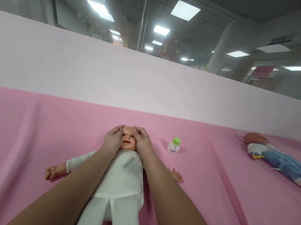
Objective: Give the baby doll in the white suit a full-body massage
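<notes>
A baby doll (121,176) in a white top and white trousers lies on its back, its arms spread to the sides. My left hand (113,140) cups one side of the doll's head, the thumb by its eye and brow. Against the other side rests my right hand (142,141), its thumb likewise near the brow. Between the two thumbs the doll's face (126,143) shows. The other fingers curl round the head and are mostly hidden. Right of my right hand stands a small clear bottle (173,147) with a green cap, apart from both hands.
Pink cloth (205,197) covers the table, with folds on both sides. At the far right lies another doll (288,162) in blue and white, with a thin white cord about it. A low white wall (154,86) runs behind, with glass above.
</notes>
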Tool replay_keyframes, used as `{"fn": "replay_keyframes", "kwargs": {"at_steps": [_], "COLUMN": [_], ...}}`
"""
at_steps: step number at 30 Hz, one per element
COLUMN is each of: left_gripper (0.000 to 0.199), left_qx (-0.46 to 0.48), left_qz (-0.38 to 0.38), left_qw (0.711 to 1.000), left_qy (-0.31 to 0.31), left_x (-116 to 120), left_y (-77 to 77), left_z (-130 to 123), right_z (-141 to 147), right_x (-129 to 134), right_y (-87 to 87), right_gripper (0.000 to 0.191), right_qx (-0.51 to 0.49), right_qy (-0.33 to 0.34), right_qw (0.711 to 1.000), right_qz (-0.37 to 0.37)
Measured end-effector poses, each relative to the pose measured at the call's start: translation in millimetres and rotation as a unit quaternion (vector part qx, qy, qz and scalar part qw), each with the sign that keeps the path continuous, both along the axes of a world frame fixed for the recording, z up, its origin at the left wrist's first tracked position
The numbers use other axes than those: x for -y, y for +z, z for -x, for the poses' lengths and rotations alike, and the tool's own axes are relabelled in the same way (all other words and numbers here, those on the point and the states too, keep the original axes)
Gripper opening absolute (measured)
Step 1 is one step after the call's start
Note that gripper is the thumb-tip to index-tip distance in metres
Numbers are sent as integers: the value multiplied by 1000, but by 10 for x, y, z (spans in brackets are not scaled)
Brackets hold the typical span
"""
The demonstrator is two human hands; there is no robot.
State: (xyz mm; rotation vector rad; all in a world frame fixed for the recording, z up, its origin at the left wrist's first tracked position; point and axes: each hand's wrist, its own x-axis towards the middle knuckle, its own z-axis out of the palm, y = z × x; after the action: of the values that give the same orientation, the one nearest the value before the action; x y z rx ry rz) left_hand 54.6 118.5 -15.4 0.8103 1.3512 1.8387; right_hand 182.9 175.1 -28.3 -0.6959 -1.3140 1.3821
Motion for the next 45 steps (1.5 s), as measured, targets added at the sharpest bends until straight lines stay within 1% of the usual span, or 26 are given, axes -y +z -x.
{"fn": "replay_keyframes", "kwargs": {"at_steps": [4,6,9,11,13,15,18,20,22,24,26,29,31,33,36,38,39,42,45], "left_gripper": [42,45,53,59,61,56,44,42,43,43,43,39,39,46,68,81,84,85,79], "left_qx": [18,20,11,-1,-15,-24,-30,-34,-45,-63,-92,-153,-191,-234,-317,-346,-344,-331,-319], "left_qz": [0,-4,-17,-21,-17,-10,-3,1,5,12,22,25,18,6,-10,-2,8,43,57], "left_qw": [1000,1000,1000,999,999,999,1000,999,999,998,995,988,981,972,947,936,937,941,945], "left_qy": [-3,-10,-24,-30,-29,-21,-6,0,6,14,17,2,-18,-34,-51,-61,-64,-53,-39], "left_x": [12,31,61,68,60,40,5,-14,-23,-18,10,114,216,319,422,444,446,444,457], "left_y": [6,16,22,17,5,-9,-35,-59,-82,-95,-90,-61,-54,-71,-114,-123,-118,-77,-37], "left_z": [4,-4,-20,-27,-25,-16,4,19,37,61,98,170,214,242,255,248,241,212,186], "right_z": [-20,-41,-68,-72,-61,-38,1,14,13,-7,-48,-151,-235,-310,-358,-346,-332,-288,-272], "right_x": [8,39,102,134,139,112,39,-3,-19,-4,39,146,235,322,408,420,411,355,303], "right_y": [-30,-17,34,71,93,89,43,5,-17,-8,38,151,212,230,175,120,97,51,31], "right_gripper": [49,55,60,61,61,57,49,48,50,55,60,67,72,77,88,95,97,96,93], "right_qx": [-62,-66,-10,41,71,76,51,24,15,40,96,195,237,244,196,165,159,167,165], "right_qy": [57,73,52,19,-9,-23,-20,-9,-1,-3,-15,-31,-35,-13,39,45,39,14,-1], "right_qw": [996,994,999,999,997,997,998,1000,1000,999,995,979,968,966,977,983,985,984,985], "right_qz": [37,41,12,-11,-18,-19,-20,-13,-7,-11,-24,-55,-75,-83,-72,-63,-60,-58,-54]}}
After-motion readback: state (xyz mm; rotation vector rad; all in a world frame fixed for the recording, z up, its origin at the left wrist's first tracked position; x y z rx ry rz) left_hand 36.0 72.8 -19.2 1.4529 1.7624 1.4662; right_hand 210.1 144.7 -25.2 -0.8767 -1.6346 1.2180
